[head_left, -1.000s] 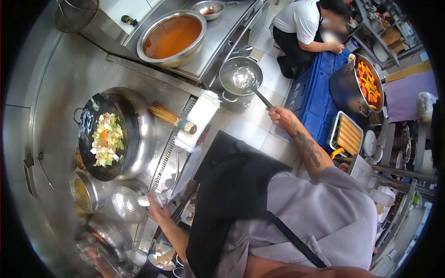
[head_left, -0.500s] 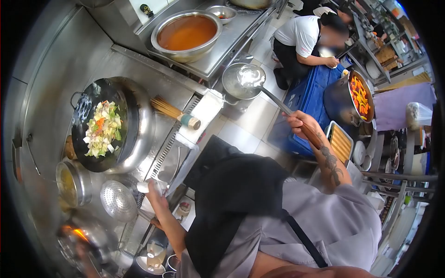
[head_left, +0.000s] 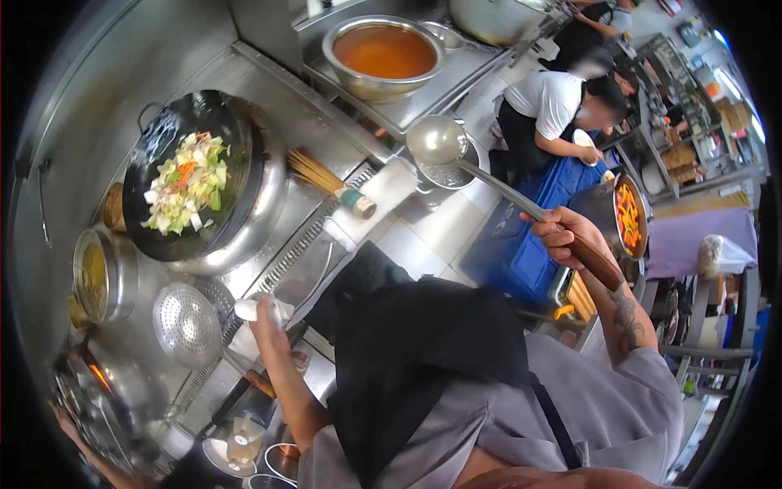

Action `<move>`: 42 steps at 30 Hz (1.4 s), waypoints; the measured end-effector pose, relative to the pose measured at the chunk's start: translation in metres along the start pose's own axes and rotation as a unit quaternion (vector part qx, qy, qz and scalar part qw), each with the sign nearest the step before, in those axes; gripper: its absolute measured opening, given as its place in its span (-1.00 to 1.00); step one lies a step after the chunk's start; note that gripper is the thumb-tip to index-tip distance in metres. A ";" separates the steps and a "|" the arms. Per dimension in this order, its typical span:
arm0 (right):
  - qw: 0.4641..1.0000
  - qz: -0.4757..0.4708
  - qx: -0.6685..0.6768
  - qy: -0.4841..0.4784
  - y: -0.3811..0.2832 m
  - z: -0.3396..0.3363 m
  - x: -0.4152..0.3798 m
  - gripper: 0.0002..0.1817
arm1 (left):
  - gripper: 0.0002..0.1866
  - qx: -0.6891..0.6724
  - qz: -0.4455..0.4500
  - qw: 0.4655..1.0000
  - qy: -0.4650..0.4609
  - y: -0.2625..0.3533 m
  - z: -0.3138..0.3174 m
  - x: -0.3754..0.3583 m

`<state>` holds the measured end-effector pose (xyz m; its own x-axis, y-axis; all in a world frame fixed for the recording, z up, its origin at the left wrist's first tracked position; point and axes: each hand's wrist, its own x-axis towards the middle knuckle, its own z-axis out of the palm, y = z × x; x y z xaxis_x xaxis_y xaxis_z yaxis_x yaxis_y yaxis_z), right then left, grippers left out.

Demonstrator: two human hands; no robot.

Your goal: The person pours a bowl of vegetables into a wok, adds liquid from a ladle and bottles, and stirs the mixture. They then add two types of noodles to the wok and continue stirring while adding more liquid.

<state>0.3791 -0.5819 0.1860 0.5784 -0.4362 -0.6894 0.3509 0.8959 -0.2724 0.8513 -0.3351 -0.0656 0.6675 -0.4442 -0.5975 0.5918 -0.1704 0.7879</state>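
Note:
My right hand (head_left: 566, 236) grips a long-handled ladle (head_left: 498, 189) near its wooden handle. The ladle's bowl (head_left: 437, 140) is over a metal pot of liquid (head_left: 456, 174), covering part of the pot; its contents are hard to make out. My left hand (head_left: 269, 326) is closed around a white cloth (head_left: 247, 310), beside the stove's front edge. Beyond it sits a black wok (head_left: 147, 208) holding chopped cabbage and carrot (head_left: 189, 179). Near my left hand lies a perforated skimmer (head_left: 187, 326).
A bamboo brush (head_left: 326, 181) lies on the stove ledge. Behind stands a large bowl of orange-brown liquid (head_left: 366, 85). Flame glows under another pan (head_left: 122, 383) at lower left. A co-worker (head_left: 546, 110) bends over by blue bins (head_left: 521, 236); a pot of cut peppers (head_left: 623, 232) stands near.
The ladle's bowl has risen out of the pot and shifted toward the wok side. My left hand still holds the cloth. The whole view has shifted slightly.

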 end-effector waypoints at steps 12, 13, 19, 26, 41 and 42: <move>0.970 0.149 -0.066 -0.182 0.038 0.157 0.102 -0.59 | -0.71 -0.086 0.046 0.995 0.003 -0.013 -0.029 -0.017; 0.965 0.154 -0.062 -0.203 0.045 0.171 0.114 -0.60 | -0.72 -0.098 0.048 0.994 -0.001 -0.014 -0.031 -0.022; 0.924 0.076 -0.290 -0.236 0.094 0.243 0.211 -0.64 | -0.74 -0.135 0.074 0.988 -0.026 0.009 -0.031 -0.072; 0.407 -0.464 -0.775 -0.135 0.130 0.241 0.287 -0.78 | -0.56 -0.081 0.036 0.995 0.036 -0.018 -0.049 -0.066; 0.566 -0.364 -0.726 0.145 0.078 -0.055 0.115 -0.51 | -0.54 0.028 0.067 0.996 -0.058 0.023 0.036 -0.058; 0.572 -0.362 -0.717 0.163 0.085 -0.086 0.102 -0.51 | -0.54 0.031 0.068 0.996 -0.055 0.025 0.044 -0.064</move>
<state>0.4048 -0.5430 0.0347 0.4140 -0.9075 -0.0710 -0.6893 -0.2616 -0.6756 0.8043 -0.3495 -0.0011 0.6841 -0.5604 -0.4669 0.4672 -0.1550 0.8705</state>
